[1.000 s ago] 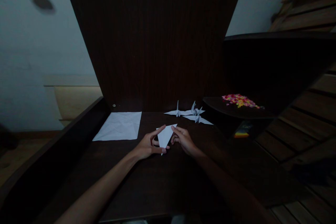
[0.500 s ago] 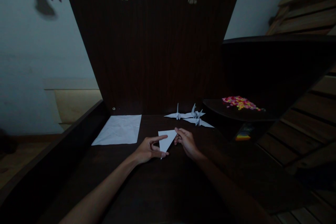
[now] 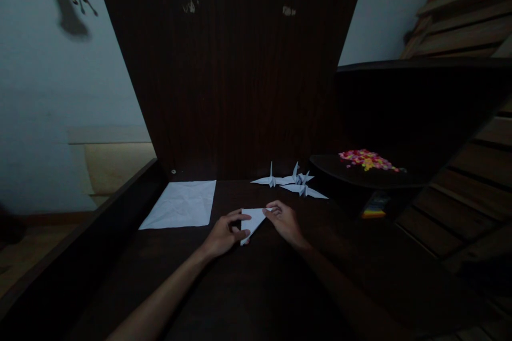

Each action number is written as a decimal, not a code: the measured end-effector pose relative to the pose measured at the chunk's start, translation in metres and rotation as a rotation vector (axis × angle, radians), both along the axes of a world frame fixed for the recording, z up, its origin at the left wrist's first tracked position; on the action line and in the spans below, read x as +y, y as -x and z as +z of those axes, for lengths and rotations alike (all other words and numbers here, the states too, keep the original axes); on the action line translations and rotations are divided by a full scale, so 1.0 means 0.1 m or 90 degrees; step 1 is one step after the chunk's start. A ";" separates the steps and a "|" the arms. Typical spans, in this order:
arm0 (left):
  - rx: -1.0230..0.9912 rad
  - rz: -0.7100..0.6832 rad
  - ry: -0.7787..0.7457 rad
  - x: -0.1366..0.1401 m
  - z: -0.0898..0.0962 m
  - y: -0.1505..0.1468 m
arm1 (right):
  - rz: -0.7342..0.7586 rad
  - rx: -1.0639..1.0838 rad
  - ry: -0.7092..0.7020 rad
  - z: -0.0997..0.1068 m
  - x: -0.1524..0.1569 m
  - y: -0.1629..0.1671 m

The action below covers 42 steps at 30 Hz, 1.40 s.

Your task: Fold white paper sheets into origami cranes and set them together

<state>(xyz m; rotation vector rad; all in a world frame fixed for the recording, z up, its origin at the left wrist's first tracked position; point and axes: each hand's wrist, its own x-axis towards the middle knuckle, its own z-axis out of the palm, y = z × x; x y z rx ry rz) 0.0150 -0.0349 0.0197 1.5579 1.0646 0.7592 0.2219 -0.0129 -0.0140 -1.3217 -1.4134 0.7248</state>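
Observation:
Between my hands is a white sheet of paper (image 3: 253, 218) folded into a triangle, one straight edge along the top and a point at the lower left. My left hand (image 3: 225, 232) grips its left side, thumb and fingers over the paper. With thumb and fingers, my right hand (image 3: 282, 219) pinches the upper right corner. Just beyond, several white paper cranes (image 3: 298, 184) stand close together on the dark desk (image 3: 216, 282). To the left, a creased white sheet (image 3: 182, 204) lies flat on the desk.
A raised dark board (image 3: 80, 245) borders the desk on the left, and a tall dark panel (image 3: 240, 80) rises behind. On the right, a curved corner shelf (image 3: 332, 162) bears a heap of small pink, red and yellow pieces (image 3: 370, 160). Wooden slats (image 3: 460, 176) stand beyond it.
The folded paper has been turned and lowered slightly, now looking narrower. My right thumb has come over its corner, and my left fingers have closed in. The view has tilted up a little.

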 end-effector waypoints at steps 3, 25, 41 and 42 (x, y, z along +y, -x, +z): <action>0.098 0.010 -0.086 0.00 -0.02 0.01 | -0.010 -0.245 -0.080 0.00 -0.06 0.01; 0.473 -0.255 -0.554 0.05 -0.19 0.14 | 0.306 -0.450 -0.091 0.00 -0.17 0.11; 0.525 -0.301 -0.536 0.08 -0.17 0.21 | 0.311 -0.512 -0.096 0.01 -0.16 0.10; 0.525 -0.305 -0.533 0.08 -0.16 0.21 | 0.313 -0.512 -0.094 0.02 -0.17 0.09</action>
